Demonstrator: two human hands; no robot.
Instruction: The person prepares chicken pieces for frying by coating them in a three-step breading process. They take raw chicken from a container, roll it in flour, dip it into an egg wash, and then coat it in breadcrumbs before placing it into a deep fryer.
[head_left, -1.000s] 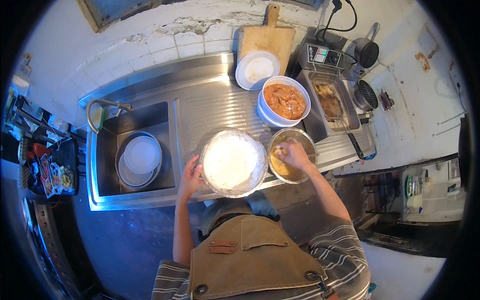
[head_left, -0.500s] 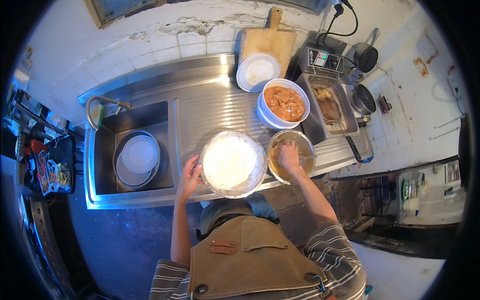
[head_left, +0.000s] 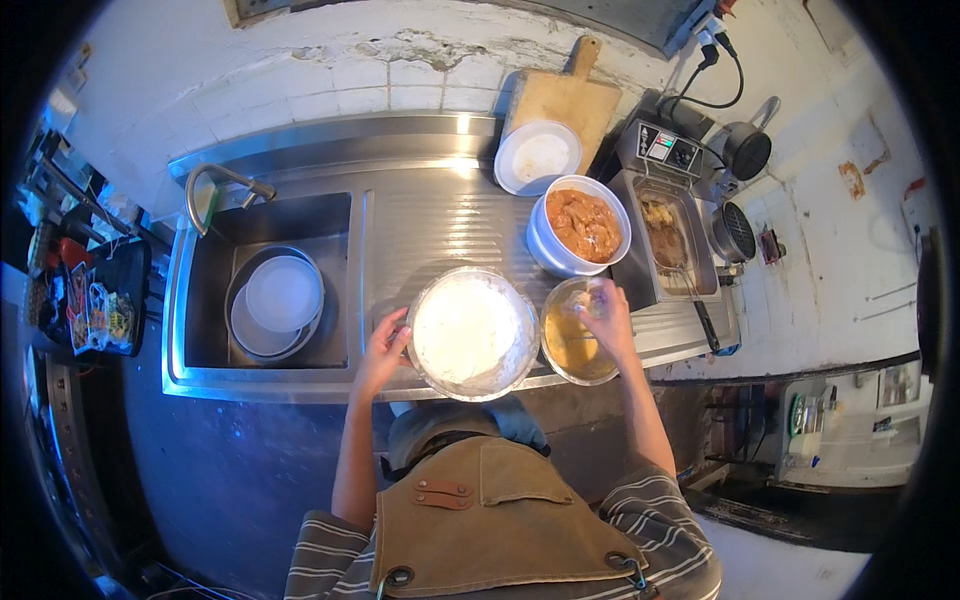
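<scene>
A steel bowl of white flour-like powder [head_left: 468, 330] stands at the front of the steel counter. My left hand [head_left: 383, 350] grips its left side, with the thumb and fingers against the wall. Just right of it is a smaller metal bowl of yellow-brown liquid [head_left: 577, 348]. Over that bowl's far right rim is my right hand [head_left: 609, 322], its fingers bent together; whatever they may hold is too small and blurred to name. Behind the liquid stands a white tub of raw meat pieces in reddish marinade [head_left: 583, 225].
Right of the tub sits a deep fryer [head_left: 668, 228] with a black-handled basket [head_left: 706, 327]. A white lid [head_left: 540, 158] leans on a wooden cutting board [head_left: 566, 105]. To the left, the sink [head_left: 215, 340] holds a pan with white lids [head_left: 285, 293] under a curved faucet [head_left: 222, 175].
My right hand has lifted out of the liquid and moved to the bowl's far right rim. The left hand stays at the powder bowl. The whole view has shifted slightly.
</scene>
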